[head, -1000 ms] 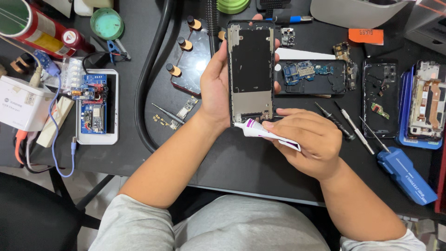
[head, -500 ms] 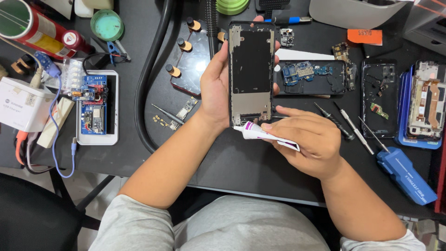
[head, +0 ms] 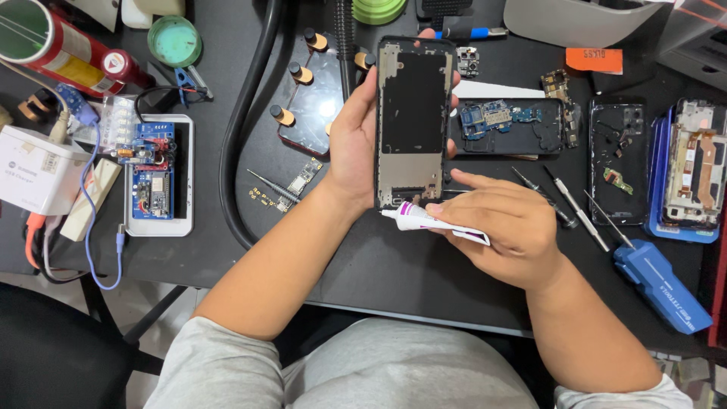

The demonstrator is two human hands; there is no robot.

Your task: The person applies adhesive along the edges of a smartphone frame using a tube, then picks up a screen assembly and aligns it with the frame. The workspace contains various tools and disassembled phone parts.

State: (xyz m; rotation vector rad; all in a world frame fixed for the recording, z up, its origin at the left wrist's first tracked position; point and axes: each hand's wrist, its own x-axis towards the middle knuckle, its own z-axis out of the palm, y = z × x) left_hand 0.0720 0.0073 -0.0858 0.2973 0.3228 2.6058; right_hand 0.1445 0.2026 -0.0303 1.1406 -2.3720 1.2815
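Between circuit boards [head: 496, 120] and screwdrivers [head: 577, 208], left hand [head: 354, 144] fingers clamped on phone frame [head: 411, 121], right hand [head: 503, 227] fingers on glue tube [head: 432, 222].

phone frame [head: 411, 125]: black, stripped, upright, held above surface | glue tube [head: 432, 223]: small, white, purple-banded, nozzle at frame's lower-left corner

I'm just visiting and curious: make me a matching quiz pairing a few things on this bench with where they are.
Things:
1. phone frame
2. small white tube
3. blue box
4. green round lid

Places:
A. far left of the black table, near a red can
B. in the left hand
C. near the right edge, past the right wrist
D. in the right hand

Pairs: 1-B, 2-D, 3-C, 4-A
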